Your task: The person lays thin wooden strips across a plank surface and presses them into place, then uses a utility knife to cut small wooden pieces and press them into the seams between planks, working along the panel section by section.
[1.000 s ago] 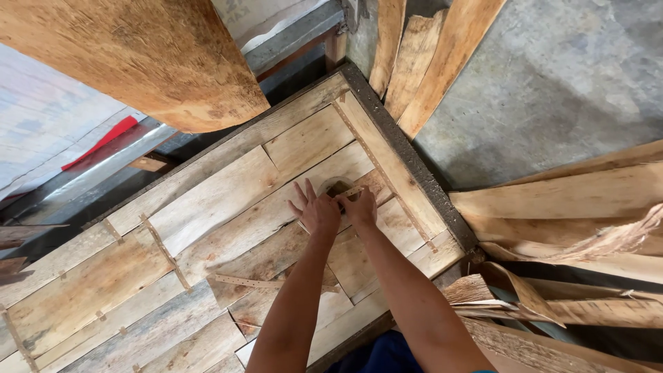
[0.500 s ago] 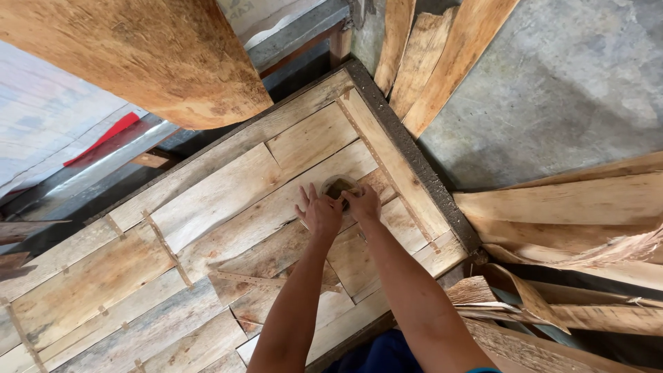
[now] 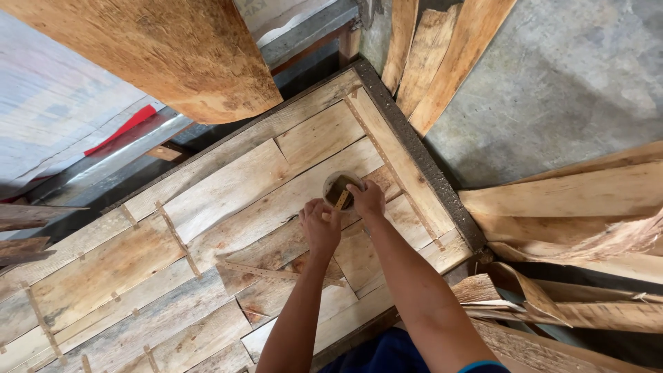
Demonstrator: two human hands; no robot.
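- Worked over a large flat sheet of pale wood veneer strips (image 3: 228, 186) joined by thin brown tape lines, laid on a dark-edged table (image 3: 421, 155).
- Small round knothole with a dark patch in it (image 3: 340, 188) lay in the veneer near the far right corner, directly ahead of both hands.
- Right hand (image 3: 367, 199) rested at the hole's near right rim, fingers curled down, pinching one end of a short yellowish strip of tape (image 3: 342, 199).
- Left hand (image 3: 321, 224) sat just behind and to the left, loosely closed, thumb and fingers at the strip's near end; exact grip could not be made out.
- Strip's long axis ran diagonally from the left hand up toward the hole, bridging its near edge.
- Right hand nearer the hole, touching its rim; left just beside it.
- Loose rough planks (image 3: 573, 200) piled to the right, well apart.
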